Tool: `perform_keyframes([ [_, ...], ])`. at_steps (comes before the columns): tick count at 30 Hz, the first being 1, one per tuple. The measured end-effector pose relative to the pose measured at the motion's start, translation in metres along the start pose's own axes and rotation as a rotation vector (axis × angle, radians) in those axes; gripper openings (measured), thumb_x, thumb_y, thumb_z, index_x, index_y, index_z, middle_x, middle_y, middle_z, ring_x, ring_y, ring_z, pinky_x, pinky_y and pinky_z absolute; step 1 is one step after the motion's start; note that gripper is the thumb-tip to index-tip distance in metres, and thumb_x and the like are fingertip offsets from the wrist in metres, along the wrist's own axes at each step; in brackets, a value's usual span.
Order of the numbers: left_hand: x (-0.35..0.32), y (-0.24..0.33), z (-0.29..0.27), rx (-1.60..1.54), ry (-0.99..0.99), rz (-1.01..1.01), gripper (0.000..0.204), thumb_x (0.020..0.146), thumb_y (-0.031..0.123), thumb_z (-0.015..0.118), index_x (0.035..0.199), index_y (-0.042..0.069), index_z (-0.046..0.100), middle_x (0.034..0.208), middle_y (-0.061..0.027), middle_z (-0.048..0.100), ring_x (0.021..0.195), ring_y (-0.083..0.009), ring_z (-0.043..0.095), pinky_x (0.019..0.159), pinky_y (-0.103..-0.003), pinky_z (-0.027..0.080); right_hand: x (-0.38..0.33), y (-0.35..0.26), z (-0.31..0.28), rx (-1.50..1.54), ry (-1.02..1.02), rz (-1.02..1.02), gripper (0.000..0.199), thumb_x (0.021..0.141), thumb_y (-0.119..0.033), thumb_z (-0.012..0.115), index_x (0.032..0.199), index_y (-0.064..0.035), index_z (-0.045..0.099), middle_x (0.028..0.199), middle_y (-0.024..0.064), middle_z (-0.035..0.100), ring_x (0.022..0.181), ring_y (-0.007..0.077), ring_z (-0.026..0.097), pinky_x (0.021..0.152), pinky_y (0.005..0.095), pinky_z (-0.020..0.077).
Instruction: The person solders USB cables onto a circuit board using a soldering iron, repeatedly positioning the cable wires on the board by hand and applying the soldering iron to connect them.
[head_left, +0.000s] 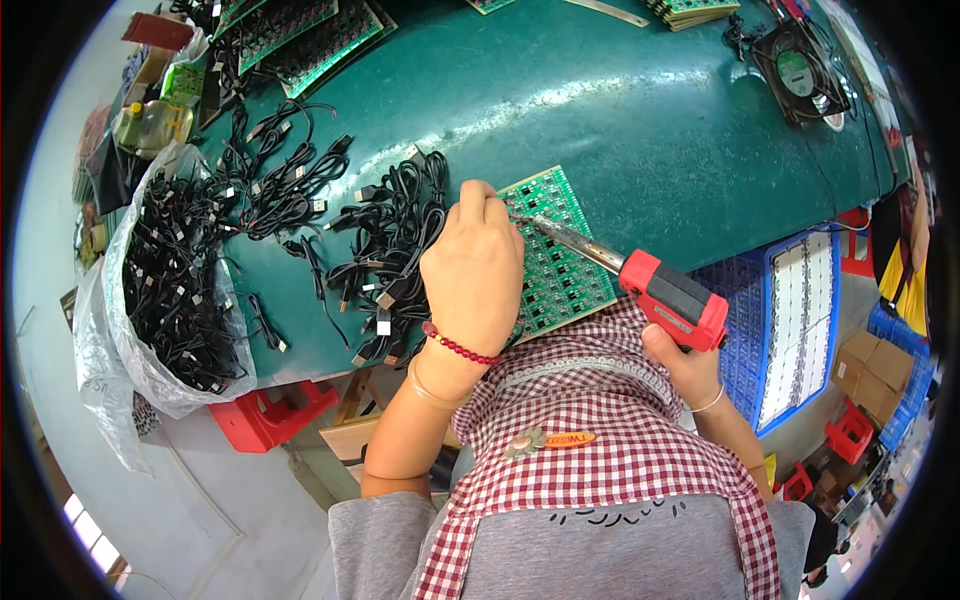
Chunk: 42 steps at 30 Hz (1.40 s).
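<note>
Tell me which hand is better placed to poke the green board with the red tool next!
Probably the right hand: it holds the red tool, with its metal tip at the green board. The left hand is at the board's left side.

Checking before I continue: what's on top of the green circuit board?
Rows of small components show on the green circuit board. The red soldering tool reaches over its upper part. The left hand covers part of its left side; what lies beneath is hidden.
</note>
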<state>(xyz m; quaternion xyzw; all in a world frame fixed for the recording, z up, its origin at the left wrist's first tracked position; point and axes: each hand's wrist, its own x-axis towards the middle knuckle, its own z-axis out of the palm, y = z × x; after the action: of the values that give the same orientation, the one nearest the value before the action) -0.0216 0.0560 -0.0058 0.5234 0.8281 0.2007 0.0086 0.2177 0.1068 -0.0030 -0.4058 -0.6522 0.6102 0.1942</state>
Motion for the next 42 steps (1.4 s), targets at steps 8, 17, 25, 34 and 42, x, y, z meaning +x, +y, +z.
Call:
perform_keyframes([
  [8,0.000,0.000,0.002,-0.009,0.013,-0.012,0.005,0.077,0.004,0.061,0.078,0.002,0.057,0.094,-0.0056,0.058,0.072,-0.0248,0.062,0.058,-0.035,0.050,-0.006,0.008,-0.001,0.012,0.053,0.021,0.017,0.087,-0.017,0.065,0.087,-0.0019,0.058,0.066,0.0017,0.057,0.056,0.0088,0.051,0.051,0.0250,0.0417],
  [17,0.000,0.000,0.002,-0.008,0.020,-0.006,0.006,0.076,0.004,0.062,0.079,0.002,0.056,0.094,-0.0057,0.058,0.073,-0.0241,0.062,0.059,-0.034,0.050,-0.003,0.006,0.002,0.006,0.050,0.017,0.017,0.087,-0.017,0.065,0.088,-0.0015,0.058,0.065,0.0021,0.057,0.055,0.0087,0.051,0.051,0.0244,0.0412],
  [25,-0.001,0.000,0.000,-0.015,0.012,-0.006,0.007,0.076,0.004,0.062,0.080,0.002,0.057,0.095,-0.0058,0.058,0.074,-0.0242,0.062,0.060,-0.034,0.050,-0.008,0.013,-0.003,0.014,0.063,0.007,0.014,0.087,-0.012,0.062,0.093,0.0000,0.056,0.065,0.0037,0.057,0.054,0.0096,0.051,0.050,0.0247,0.0417],
  [34,0.000,0.000,0.001,0.001,0.006,-0.019,0.006,0.077,0.005,0.061,0.081,0.002,0.057,0.095,-0.0059,0.058,0.073,-0.0248,0.062,0.059,-0.035,0.051,-0.009,0.009,-0.001,0.044,0.098,0.057,0.014,0.087,-0.011,0.060,0.094,0.0009,0.055,0.063,0.0044,0.056,0.053,0.0101,0.051,0.049,0.0248,0.0411],
  [42,0.002,0.000,-0.005,0.009,-0.051,-0.023,0.006,0.081,0.008,0.061,0.081,0.002,0.060,0.095,-0.0062,0.058,0.073,-0.0259,0.062,0.058,-0.036,0.051,-0.012,0.009,-0.004,0.083,0.095,0.099,0.017,0.090,-0.014,0.059,0.095,0.0016,0.055,0.061,0.0050,0.054,0.051,0.0110,0.049,0.049,0.0262,0.0395],
])
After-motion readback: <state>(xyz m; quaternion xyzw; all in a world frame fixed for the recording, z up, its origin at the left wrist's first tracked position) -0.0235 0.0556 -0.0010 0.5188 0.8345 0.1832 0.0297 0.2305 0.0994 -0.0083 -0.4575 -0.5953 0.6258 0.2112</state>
